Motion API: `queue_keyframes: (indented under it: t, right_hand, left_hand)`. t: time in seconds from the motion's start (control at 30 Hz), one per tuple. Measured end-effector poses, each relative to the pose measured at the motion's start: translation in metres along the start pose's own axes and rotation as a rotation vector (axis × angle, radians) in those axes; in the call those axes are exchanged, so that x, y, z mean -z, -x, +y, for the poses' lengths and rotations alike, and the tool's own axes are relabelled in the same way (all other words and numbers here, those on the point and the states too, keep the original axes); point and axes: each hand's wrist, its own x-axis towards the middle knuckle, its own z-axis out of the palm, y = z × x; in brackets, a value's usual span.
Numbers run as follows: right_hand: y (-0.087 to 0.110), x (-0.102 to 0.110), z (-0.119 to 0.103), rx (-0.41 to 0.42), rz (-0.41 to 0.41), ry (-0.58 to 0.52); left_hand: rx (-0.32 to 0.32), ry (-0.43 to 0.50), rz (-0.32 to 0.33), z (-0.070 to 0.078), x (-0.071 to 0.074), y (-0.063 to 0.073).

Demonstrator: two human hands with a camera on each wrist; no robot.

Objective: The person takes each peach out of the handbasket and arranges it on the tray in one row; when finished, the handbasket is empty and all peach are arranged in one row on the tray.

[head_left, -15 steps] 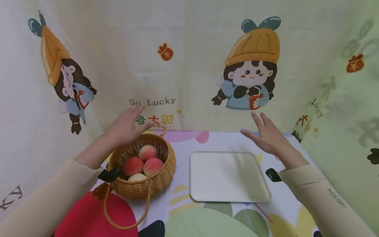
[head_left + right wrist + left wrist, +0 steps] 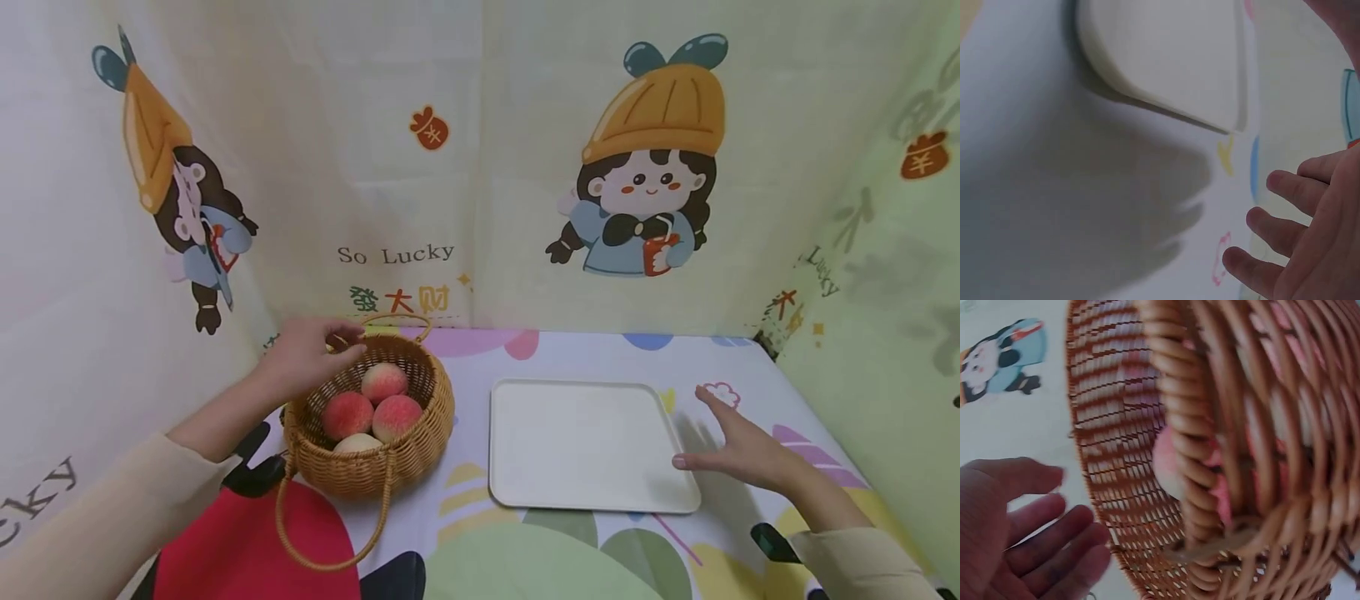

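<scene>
Apparently kept huddled by the round basket (image 2: 423, 450), the peaches (image 2: 397, 418) sit near the loosely bent, empty left hand (image 2: 303, 354), while the right hand (image 2: 750, 454) spreads, holding nothing, beside the tray (image 2: 585, 446).

Wicker basket (image 2: 420, 457)'s sitting upright with four peaches (image 2: 396, 418) showing inside, mostly pinkish-red, one pale. White tray (image 2: 585, 446)'s lying flat, right nearby.
</scene>
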Motion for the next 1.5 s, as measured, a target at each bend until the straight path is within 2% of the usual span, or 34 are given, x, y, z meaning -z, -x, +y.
queue_keyframes:
  t: [0.23,0.33,0.5,0.63,0.8,0.93,1.13,1.5]
  right_hand:
    - [0.005,-0.025,0.007,0.033,-0.033,-0.02]
    - [0.004,-0.034,0.008,0.074,-0.046,-0.031]
    - [0.005,-0.046,0.009,0.165,-0.005,0.054]
    - [0.009,-0.051,0.009,0.18,0.021,0.146]
    - [0.014,-0.054,0.009,0.175,0.048,0.177]
    - [0.018,-0.055,0.01,0.164,0.066,0.191]
    - [0.019,-0.06,0.014,0.152,0.074,0.215]
    - [0.018,-0.061,0.016,0.136,0.068,0.204]
  left_hand:
    - [-0.05,-0.228,-0.21,-0.009,-0.015,-0.004]
    - [-0.034,-0.287,-0.289,-0.011,-0.022,-0.004]
    - [-0.003,-0.332,-0.365,-0.018,-0.03,-0.001]
    - [0.039,-0.327,-0.438,-0.021,-0.034,0.0]
    - [0.101,-0.307,-0.527,-0.02,-0.037,0.0]
    - [0.117,-0.324,-0.548,-0.021,-0.042,-0.003]
    - [0.06,-0.358,-0.52,-0.027,-0.051,-0.007]
    - [0.043,-0.351,-0.513,-0.032,-0.054,-0.006]
